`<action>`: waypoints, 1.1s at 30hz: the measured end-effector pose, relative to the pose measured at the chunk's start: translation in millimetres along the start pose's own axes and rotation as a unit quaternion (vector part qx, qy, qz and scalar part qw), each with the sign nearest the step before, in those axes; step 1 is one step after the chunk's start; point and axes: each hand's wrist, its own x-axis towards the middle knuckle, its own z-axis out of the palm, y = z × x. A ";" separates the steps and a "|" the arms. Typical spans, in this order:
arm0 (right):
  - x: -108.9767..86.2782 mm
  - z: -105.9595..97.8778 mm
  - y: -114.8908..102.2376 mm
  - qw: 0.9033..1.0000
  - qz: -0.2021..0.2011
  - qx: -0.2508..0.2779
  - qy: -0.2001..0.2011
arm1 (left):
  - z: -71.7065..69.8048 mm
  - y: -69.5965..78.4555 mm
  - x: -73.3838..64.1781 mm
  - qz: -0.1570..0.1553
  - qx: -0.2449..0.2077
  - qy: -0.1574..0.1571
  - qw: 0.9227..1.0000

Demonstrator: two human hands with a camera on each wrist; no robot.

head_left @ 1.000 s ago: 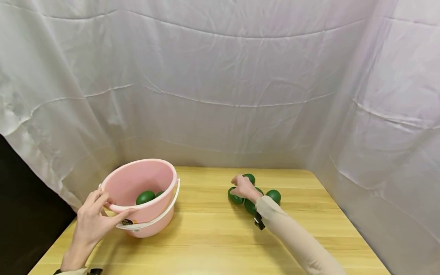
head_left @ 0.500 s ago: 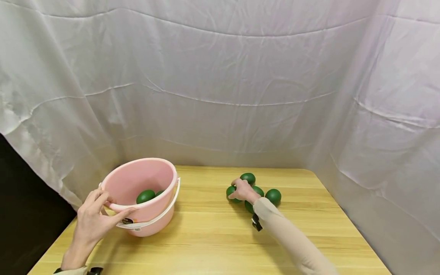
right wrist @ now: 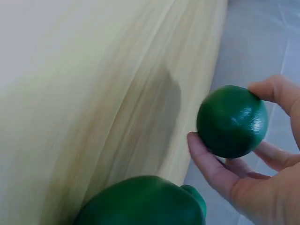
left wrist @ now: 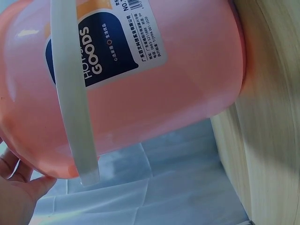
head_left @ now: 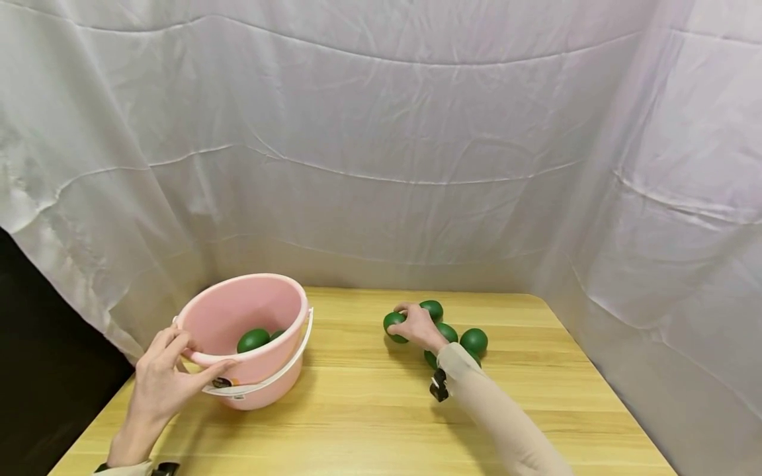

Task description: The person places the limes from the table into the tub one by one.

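Note:
My left hand (head_left: 157, 377) grips the near left rim of a pink bucket (head_left: 250, 301), thumb outside and fingers over the edge. The bucket stands on the table at the left, its white handle (head_left: 297, 354) hanging down in front. A green fruit (head_left: 253, 340) shows inside it, with part of another behind. At the right, my right hand (head_left: 419, 326) holds a smooth, round, dark green fruit (right wrist: 232, 122) between thumb and fingertips. In the right wrist view, a shadow falls on the table beside it. More green fruits (head_left: 474, 340) lie around and under that wrist, some partly hidden.
The wooden table (head_left: 357, 416) reaches back to a pale curtain (head_left: 381, 225), which also hangs along the right side. Bare wood lies between bucket and fruits. Beyond the left edge is a black surface (head_left: 36, 370).
My right hand has closed on the leftmost green fruit and moved it slightly left and up, away from the others. The left hand and the bucket have stayed in place.

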 end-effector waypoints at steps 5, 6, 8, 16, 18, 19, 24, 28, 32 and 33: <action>1.5 2.4 -2.2 0.999 -0.002 0.047 0.020 | -0.3 0.0 -1.0 -0.005 0.002 -0.006 1.000; 1.5 3.0 -3.1 0.998 -0.003 0.056 0.023 | -0.6 -0.1 -1.1 -0.007 0.005 -0.008 1.000; 1.4 4.2 -6.2 0.997 -0.007 0.074 0.032 | -0.8 -0.6 -1.3 -0.010 0.008 -0.012 1.000; 4.6 6.0 -18.1 0.986 -0.047 0.156 0.045 | -0.9 -2.4 -1.4 -0.007 0.006 -0.015 1.000; 4.7 6.4 -22.4 0.982 -0.056 0.174 0.044 | -1.5 -2.3 -1.4 -0.011 0.007 -0.020 1.000; 4.7 6.6 -25.4 0.980 -0.060 0.183 0.044 | -2.0 -2.2 -1.3 -0.014 0.008 -0.024 1.000; 5.6 11.7 -41.7 0.966 -0.067 0.247 0.026 | -3.0 -2.0 -1.5 -0.016 0.015 -0.023 0.999; 7.5 18.1 -54.5 0.963 -0.070 0.260 0.017 | -1.9 -2.0 -1.0 -0.008 0.010 -0.015 1.000; 9.0 23.6 -67.7 0.963 -0.074 0.259 0.024 | -0.4 -1.5 -0.1 0.001 0.003 -0.009 1.000; 8.7 24.7 -71.4 0.962 -0.076 0.260 0.025 | -0.2 -1.2 0.2 0.003 0.003 -0.008 1.000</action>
